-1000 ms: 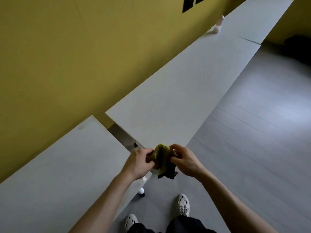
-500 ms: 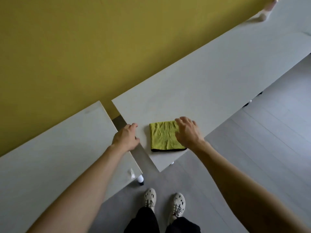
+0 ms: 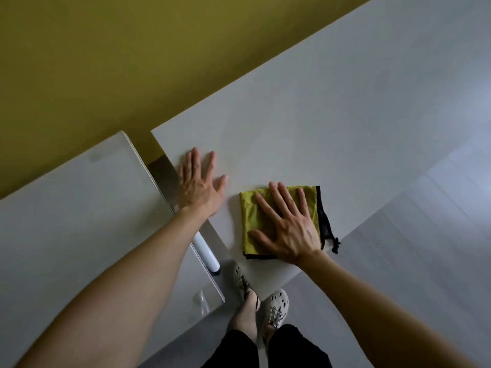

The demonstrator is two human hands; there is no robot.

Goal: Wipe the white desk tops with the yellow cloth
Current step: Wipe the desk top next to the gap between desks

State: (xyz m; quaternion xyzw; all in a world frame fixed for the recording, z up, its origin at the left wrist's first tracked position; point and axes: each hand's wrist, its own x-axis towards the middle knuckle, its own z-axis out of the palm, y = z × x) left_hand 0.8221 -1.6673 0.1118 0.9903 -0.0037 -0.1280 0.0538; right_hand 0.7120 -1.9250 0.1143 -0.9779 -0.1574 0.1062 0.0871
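- A person's right hand [image 3: 289, 229] lies flat, fingers straight and spread, pressing a folded yellow cloth [image 3: 249, 219] near the front corner of the long white counter [image 3: 318, 115].
- The cloth's black-trimmed edge shows to the right of that hand, with a black thread [image 3: 335, 244] trailing at the counter's front edge.
- The left hand [image 3: 199, 187] rests palm down and released on the same counter, near the cloth, grasping nothing.
- A second white counter [image 3: 66, 221] stands to the left across a narrow gap.
- A yellow wall [image 3: 132, 62] runs behind; pale shoes [image 3: 276, 306] stand on the grey floor [image 3: 425, 248].
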